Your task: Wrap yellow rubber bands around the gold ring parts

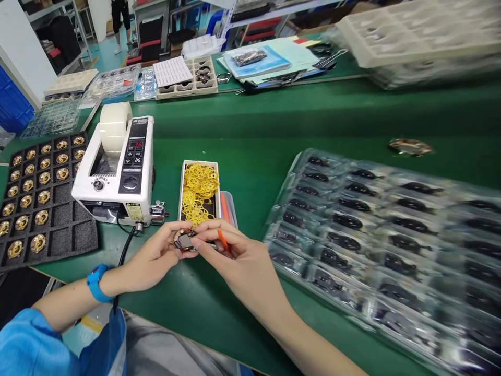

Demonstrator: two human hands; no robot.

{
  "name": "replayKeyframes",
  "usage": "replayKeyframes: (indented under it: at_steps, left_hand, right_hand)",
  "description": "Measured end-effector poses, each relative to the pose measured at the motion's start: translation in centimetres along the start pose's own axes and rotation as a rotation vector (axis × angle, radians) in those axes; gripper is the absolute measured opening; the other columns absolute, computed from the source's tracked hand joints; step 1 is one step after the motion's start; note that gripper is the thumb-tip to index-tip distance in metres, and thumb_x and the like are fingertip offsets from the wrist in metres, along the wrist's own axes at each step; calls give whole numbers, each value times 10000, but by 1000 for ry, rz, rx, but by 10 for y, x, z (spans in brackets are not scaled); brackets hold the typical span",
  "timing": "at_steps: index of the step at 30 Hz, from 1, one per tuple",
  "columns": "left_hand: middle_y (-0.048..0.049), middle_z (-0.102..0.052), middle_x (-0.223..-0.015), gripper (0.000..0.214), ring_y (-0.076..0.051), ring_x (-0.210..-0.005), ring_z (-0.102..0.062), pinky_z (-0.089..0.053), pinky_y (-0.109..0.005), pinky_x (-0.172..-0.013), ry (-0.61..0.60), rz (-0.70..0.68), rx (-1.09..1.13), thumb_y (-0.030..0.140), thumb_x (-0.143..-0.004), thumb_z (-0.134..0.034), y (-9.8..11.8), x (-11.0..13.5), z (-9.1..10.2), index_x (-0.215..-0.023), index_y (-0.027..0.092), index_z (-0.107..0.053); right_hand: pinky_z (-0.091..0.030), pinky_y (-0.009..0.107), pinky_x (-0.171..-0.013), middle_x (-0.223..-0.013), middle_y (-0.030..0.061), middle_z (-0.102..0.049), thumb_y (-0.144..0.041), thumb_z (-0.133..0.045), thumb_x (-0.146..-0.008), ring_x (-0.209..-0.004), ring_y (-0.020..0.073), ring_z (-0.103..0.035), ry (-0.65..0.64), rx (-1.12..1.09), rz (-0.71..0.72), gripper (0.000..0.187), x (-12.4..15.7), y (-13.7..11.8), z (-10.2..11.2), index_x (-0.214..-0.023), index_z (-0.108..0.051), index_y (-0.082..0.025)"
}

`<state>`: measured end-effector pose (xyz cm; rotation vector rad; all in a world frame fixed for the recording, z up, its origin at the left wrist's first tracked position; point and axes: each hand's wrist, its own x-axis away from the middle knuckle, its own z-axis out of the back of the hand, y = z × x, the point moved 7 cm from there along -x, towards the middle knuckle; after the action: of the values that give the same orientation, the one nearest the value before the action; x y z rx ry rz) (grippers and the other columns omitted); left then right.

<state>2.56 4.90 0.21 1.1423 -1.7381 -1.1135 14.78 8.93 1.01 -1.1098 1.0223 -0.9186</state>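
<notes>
My left hand [156, 258] and my right hand [230, 256] meet above the green table, both pinching a small round coil part [183, 241] with copper windings. An orange tool [224, 242] also lies in my right hand's fingers. Just behind the hands stands a small white box of yellow rubber bands [199, 191]. A blue band is on my left wrist.
A white tape dispenser [117, 172] with a tape roll stands at the left, its cable running to the table edge. A black foam tray of gold parts [43, 198] lies far left. Clear plastic trays of dark parts [391, 235] fill the right. Papers and trays sit at the back.
</notes>
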Motion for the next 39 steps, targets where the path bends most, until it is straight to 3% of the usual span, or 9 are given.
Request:
replayKeyframes:
  at_steps: [5,13,21,31,39]
  left_hand:
    - [-44,-603,-1113,321,-210,-1153,-570,-432,-466,-1074,-3,-22,-3,300,-898,-590,0,0,-2,-1218,282,-569]
    - [-11,-616,-1023,284,-159,-1023,-600,-457,-396,-1022,43,-2,12,246,-886,-595,-4,0,1,-1166,293,-581]
    - [-25,-627,-934,237,-163,-889,-608,-488,-341,-893,157,-17,-80,345,-883,-600,-3,-2,2,-1088,232,-564]
    - [11,-578,-809,292,-112,-749,-572,-491,-250,-738,190,-52,-66,419,-862,-622,-4,-4,1,-1054,219,-533]
    - [25,-606,-762,363,-110,-725,-606,-506,-227,-684,255,-28,-27,471,-803,-683,-3,-6,5,-1008,208,-539]
  right_hand:
    - [-409,241,-448,-786,45,-656,-333,-663,-807,-559,123,-522,55,68,9,201,2,-2,1,-655,-673,-202]
    - [-458,250,-519,-781,33,-633,-230,-618,-812,-619,137,-564,159,149,80,162,6,-8,-2,-653,-636,-207]
    - [-515,264,-624,-800,16,-634,-144,-601,-825,-718,147,-619,208,275,250,151,12,-20,-7,-694,-591,-219]
    - [-504,244,-578,-806,10,-625,-143,-594,-847,-701,138,-615,224,343,286,141,13,-21,-10,-728,-571,-216]
    - [-506,284,-619,-904,54,-608,-151,-600,-862,-816,186,-627,284,534,466,69,19,-27,-9,-850,-570,-212]
